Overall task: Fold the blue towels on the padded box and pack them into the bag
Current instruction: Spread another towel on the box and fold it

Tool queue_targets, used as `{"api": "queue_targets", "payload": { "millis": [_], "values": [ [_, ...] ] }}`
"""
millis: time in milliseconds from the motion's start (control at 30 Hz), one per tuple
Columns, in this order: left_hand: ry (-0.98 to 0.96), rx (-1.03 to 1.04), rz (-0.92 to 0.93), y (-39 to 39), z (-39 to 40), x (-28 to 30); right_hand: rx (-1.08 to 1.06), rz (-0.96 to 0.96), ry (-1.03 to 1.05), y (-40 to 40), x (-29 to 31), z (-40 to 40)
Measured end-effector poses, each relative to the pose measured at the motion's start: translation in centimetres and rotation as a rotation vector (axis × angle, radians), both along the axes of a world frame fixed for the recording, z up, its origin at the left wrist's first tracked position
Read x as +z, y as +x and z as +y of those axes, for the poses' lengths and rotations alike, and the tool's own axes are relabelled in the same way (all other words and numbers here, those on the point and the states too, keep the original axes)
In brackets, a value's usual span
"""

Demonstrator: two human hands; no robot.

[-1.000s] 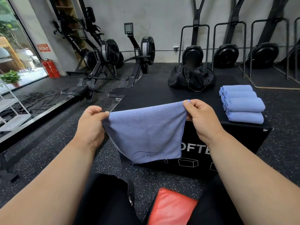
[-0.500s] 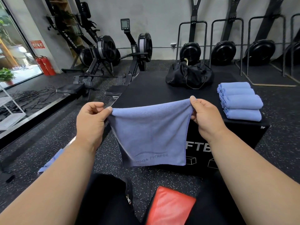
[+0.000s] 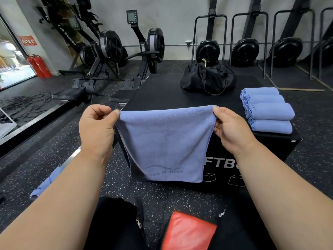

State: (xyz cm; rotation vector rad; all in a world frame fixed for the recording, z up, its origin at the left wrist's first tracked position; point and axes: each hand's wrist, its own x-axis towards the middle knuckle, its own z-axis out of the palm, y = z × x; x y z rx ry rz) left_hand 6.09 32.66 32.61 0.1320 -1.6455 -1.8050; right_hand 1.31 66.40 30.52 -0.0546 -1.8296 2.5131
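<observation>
A blue towel hangs in front of the black padded box, its top edge stretched flat. My left hand pinches the top left corner and my right hand pinches the top right corner. Printed letters show near the towel's lower edge. Several folded blue towels lie stacked on the right side of the box top. The black bag sits at the far end of the box, slumped, with a strap trailing forward.
Another blue towel lies on the speckled floor at the left, partly behind my left forearm. A red pad is between my knees. Rowing machines stand at the back left, wheel racks along the back wall.
Both hands have pulled apart and risen a little, so the towel's sagging top edge is now taut and straight. The towel hangs flatter and squarer than before.
</observation>
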Motion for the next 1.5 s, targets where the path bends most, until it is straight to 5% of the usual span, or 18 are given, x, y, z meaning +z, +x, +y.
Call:
{"api": "queue_targets", "payload": {
  "millis": [500, 767, 933, 1000, 1167, 1300, 1500],
  "values": [
    [-0.204, 0.055, -0.019, -12.9, 1.7, 0.4, -0.237, 0.198, 0.348, -9.9, 1.5, 1.0],
    [-0.222, 0.072, 0.001, -28.9, 1.3, 3.5, -0.286, 0.176, 0.350, -26.9, 4.9, 0.2],
    [-0.263, -0.049, -0.415, -38.0, -0.2, -1.3, -0.099, -0.059, 0.742, -35.6, 0.6, 0.2],
    [-0.325, -0.050, -0.537, -37.2, -0.4, -4.3, -0.071, -0.132, 0.911, -34.9, -2.3, 0.2],
    [-0.355, -0.019, -0.667, -27.9, 0.7, -11.2, 0.009, -0.198, 0.804, -27.4, -9.1, 0.5],
    [-0.157, 0.035, -0.733, -21.3, 1.5, -16.0, -0.148, -0.153, 0.898, -20.9, -11.8, 1.6],
    [-0.037, -0.169, -0.781, -19.2, 2.9, -18.0, -0.097, -0.208, 1.010, -17.2, -11.5, 1.6]
  ]
}}
